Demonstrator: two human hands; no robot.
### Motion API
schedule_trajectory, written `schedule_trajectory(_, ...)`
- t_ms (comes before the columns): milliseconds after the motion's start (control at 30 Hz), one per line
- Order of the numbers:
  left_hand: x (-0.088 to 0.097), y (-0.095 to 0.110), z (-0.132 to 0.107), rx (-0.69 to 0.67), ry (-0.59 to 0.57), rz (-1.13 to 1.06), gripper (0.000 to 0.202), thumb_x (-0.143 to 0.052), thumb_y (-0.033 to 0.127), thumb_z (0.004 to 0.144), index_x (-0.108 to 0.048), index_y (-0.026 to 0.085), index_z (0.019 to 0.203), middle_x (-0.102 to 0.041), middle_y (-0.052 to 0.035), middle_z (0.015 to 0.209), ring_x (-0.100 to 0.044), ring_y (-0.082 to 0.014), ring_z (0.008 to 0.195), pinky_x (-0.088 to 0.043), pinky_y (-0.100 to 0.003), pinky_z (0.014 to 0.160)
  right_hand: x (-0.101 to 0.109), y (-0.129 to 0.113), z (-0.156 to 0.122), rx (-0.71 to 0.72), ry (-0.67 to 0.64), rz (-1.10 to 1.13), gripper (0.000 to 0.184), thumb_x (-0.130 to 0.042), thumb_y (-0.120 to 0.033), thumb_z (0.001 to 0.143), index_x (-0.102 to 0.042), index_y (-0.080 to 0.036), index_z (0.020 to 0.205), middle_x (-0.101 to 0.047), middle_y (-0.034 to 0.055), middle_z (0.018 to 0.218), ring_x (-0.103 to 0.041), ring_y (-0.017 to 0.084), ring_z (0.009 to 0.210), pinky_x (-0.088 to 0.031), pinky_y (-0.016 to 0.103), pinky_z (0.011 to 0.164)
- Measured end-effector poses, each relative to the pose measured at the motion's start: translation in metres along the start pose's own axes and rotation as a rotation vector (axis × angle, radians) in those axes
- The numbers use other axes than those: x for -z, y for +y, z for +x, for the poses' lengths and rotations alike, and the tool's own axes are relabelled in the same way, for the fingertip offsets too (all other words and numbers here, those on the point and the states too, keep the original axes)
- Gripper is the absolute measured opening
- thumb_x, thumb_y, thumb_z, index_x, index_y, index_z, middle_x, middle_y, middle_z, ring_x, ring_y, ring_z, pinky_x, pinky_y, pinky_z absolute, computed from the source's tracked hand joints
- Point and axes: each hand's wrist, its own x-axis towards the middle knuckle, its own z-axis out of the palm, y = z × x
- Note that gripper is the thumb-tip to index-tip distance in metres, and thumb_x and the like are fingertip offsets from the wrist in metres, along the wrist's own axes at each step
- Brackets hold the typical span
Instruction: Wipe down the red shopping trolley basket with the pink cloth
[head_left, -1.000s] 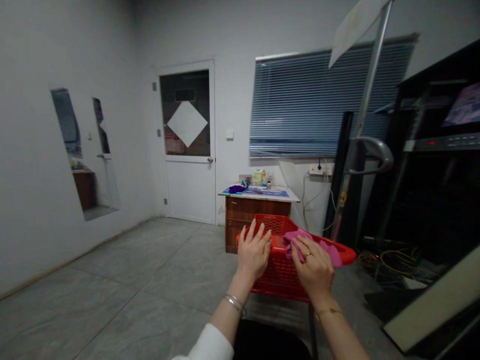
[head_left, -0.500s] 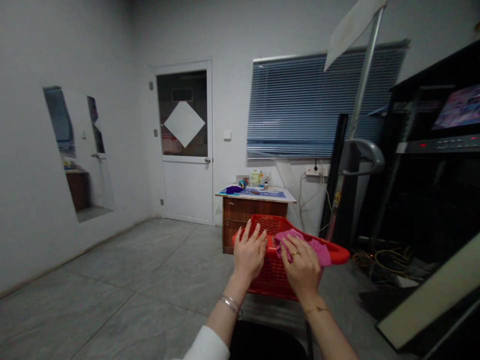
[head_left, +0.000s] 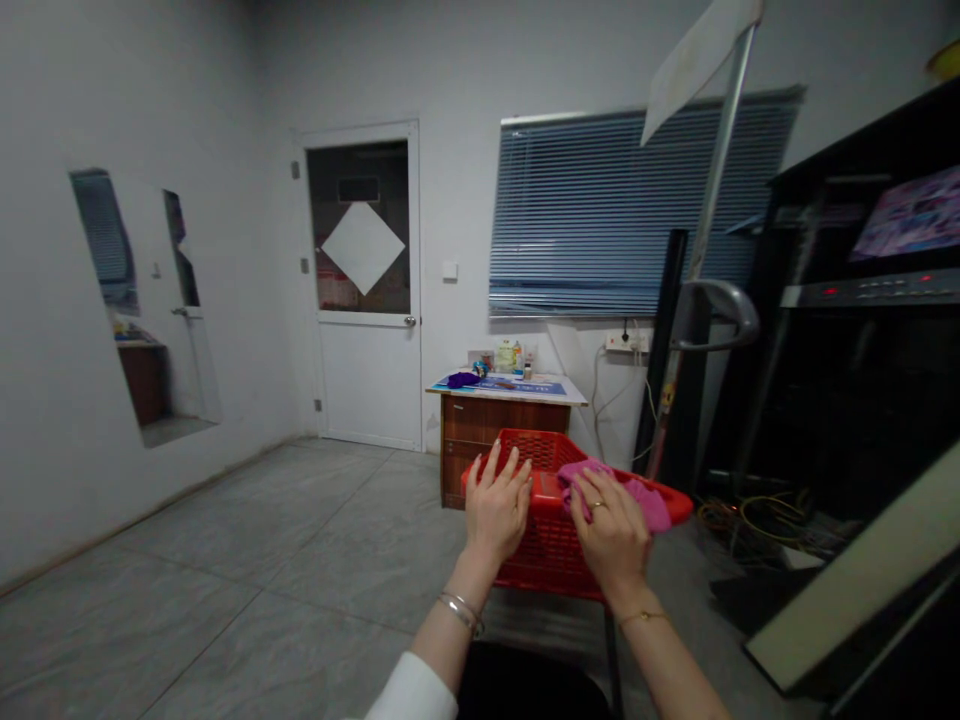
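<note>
A red plastic basket [head_left: 546, 545] with slotted sides, like a shopping cart's, stands in front of me; a dark leg shows beneath it. My left hand [head_left: 497, 505] rests on the left part of its near rim, fingers stretched out and slightly spread, holding nothing. On the right part of that rim, my right hand [head_left: 611, 525] is closed over a bunched pink cloth [head_left: 651, 503] and presses it on the red plastic. Part of the cloth is hidden under the fingers. A label patch shows on the rim between the hands.
Beyond the basket stands a brown wooden cabinet [head_left: 487, 425] with a purple cloth [head_left: 463, 380] and small bottles [head_left: 517, 358] on top. A white door [head_left: 367, 380] is behind at left. To the right are a metal pole [head_left: 709, 210], a black rack [head_left: 832, 400] and loose cables [head_left: 772, 515].
My right hand has slid a little to the right along the rim with the pink cloth. My left hand stays on the rim. The view has shifted slightly.
</note>
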Motion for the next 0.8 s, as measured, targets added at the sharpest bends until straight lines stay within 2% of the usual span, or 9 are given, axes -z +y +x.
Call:
schedule_trajectory(100, 0.001, -0.001, 0.001, -0.012, -0.007, 0.004, 0.034, -0.046, 0.024, 0.098, -0.059, 0.03, 0.129, -0.056, -0.0002, 0.139, -0.034, -0.0261, 0.141, -0.032, -0.052, 0.11, -0.002, -0.016, 0.001, 0.04, 0.001, 0.027, 0.024, -0.06, -0.023, 0.086, -0.069, -0.021, 0.109, -0.07, 0.0045, 0.111, -0.06, 0.019, 0.11, -0.044, 0.033, 0.101)
schedule_trajectory(167, 0.001, -0.002, 0.001, -0.017, -0.007, 0.007, 0.034, -0.046, 0.024, 0.098, -0.059, 0.029, 0.128, -0.056, -0.0005, 0.138, -0.035, -0.026, 0.14, -0.032, -0.052, 0.11, -0.001, -0.014, 0.0, 0.055, -0.005, 0.034, 0.025, -0.06, -0.023, 0.086, -0.069, -0.021, 0.11, -0.07, 0.0042, 0.113, -0.06, 0.019, 0.11, -0.044, 0.033, 0.101)
schedule_trajectory(300, 0.0, -0.002, 0.0, -0.023, -0.006, 0.012, 0.034, -0.047, 0.025, 0.098, -0.059, 0.029, 0.129, -0.056, -0.0008, 0.139, -0.034, -0.0252, 0.141, -0.032, -0.051, 0.11, 0.003, 0.013, -0.006, 0.051, -0.015, 0.036, 0.027, -0.059, -0.025, 0.087, -0.069, -0.023, 0.112, -0.069, 0.0035, 0.115, -0.061, 0.017, 0.107, -0.042, 0.033, 0.102)
schedule_trajectory(400, -0.001, 0.0, 0.0, -0.022, -0.004, 0.01, 0.035, -0.047, 0.026, 0.097, -0.058, 0.03, 0.13, -0.056, -0.0014, 0.139, -0.034, -0.025, 0.141, -0.032, -0.051, 0.11, 0.005, 0.036, -0.01, -0.005, -0.001, 0.017, 0.026, -0.059, -0.025, 0.086, -0.069, -0.022, 0.11, -0.07, 0.0038, 0.111, -0.062, 0.017, 0.104, -0.044, 0.031, 0.099)
schedule_trajectory(467, -0.002, 0.001, 0.0, -0.013, -0.004, 0.004, 0.034, -0.047, 0.026, 0.097, -0.059, 0.031, 0.129, -0.057, -0.0016, 0.138, -0.035, -0.0255, 0.141, -0.032, -0.052, 0.11, 0.005, 0.042, -0.011, -0.048, 0.005, -0.008, 0.025, -0.058, -0.026, 0.087, -0.069, -0.02, 0.109, -0.071, 0.0046, 0.109, -0.063, 0.017, 0.101, -0.045, 0.031, 0.096)
schedule_trajectory(567, -0.001, 0.003, 0.0, 0.003, -0.007, 0.006, 0.033, -0.046, 0.027, 0.098, -0.06, 0.032, 0.127, -0.057, 0.0, 0.138, -0.034, -0.0258, 0.141, -0.032, -0.053, 0.11, 0.002, 0.029, -0.009, -0.081, 0.016, -0.034, 0.024, -0.058, -0.026, 0.087, -0.07, -0.019, 0.105, -0.071, 0.0061, 0.108, -0.062, 0.018, 0.101, -0.045, 0.033, 0.096)
schedule_trajectory(700, 0.0, 0.002, 0.001, -0.005, -0.01, 0.027, 0.033, -0.047, 0.026, 0.097, -0.059, 0.032, 0.128, -0.057, 0.0002, 0.138, -0.035, -0.0259, 0.14, -0.033, -0.053, 0.11, -0.005, -0.011, -0.002, -0.023, 0.005, 0.006, 0.022, -0.056, -0.024, 0.087, -0.07, -0.021, 0.104, -0.071, 0.005, 0.108, -0.061, 0.019, 0.105, -0.044, 0.034, 0.098)
schedule_trajectory(800, 0.0, -0.001, 0.001, -0.018, -0.02, 0.035, 0.035, -0.047, 0.025, 0.097, -0.059, 0.031, 0.129, -0.057, -0.0007, 0.138, -0.034, -0.0258, 0.141, -0.032, -0.052, 0.111, -0.004, -0.023, 0.002, 0.008, 0.0, 0.033, 0.021, -0.058, -0.023, 0.087, -0.071, -0.022, 0.104, -0.071, 0.004, 0.108, -0.061, 0.018, 0.105, -0.044, 0.033, 0.097)
